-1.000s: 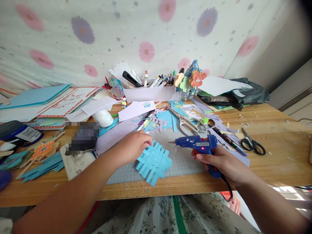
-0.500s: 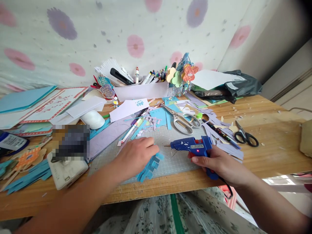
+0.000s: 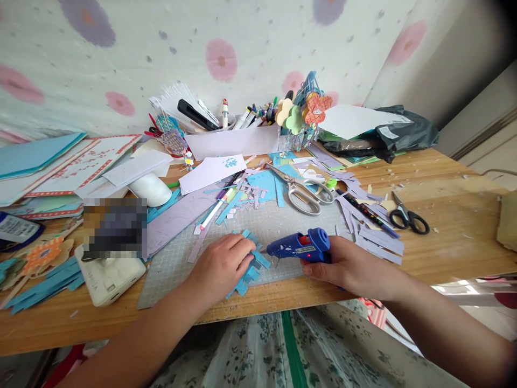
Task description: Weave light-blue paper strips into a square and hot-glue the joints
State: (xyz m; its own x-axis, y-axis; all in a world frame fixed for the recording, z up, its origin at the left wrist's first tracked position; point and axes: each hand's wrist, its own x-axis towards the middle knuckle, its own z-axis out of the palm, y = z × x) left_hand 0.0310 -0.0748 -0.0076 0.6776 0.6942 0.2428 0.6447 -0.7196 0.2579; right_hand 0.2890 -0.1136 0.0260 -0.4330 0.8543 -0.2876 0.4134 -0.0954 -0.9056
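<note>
My right hand (image 3: 343,265) is wrapped round a blue hot glue gun (image 3: 299,246) with a small red light on its side. The gun's nozzle points left and reaches the blue paper strip piece (image 3: 251,269), which looks woven or joined from short strips. Fingers of my left hand (image 3: 221,265) are closed on that piece and cover its left part. Whether the nozzle touches the paper, I cannot tell. Both hands are over the front of a grey cutting mat (image 3: 169,277).
Silver scissors (image 3: 302,194) lie behind the glue gun. Black-handled scissors (image 3: 409,216) rest at the right. Paper scraps (image 3: 254,191) and purple strips (image 3: 379,242) are scattered about. A white device (image 3: 109,275) and blue strips (image 3: 50,285) are at the left.
The glue gun has moved left, so its nozzle is now at the blue paper piece. My left hand has shifted slightly left and down with the piece. The view has tilted slightly.
</note>
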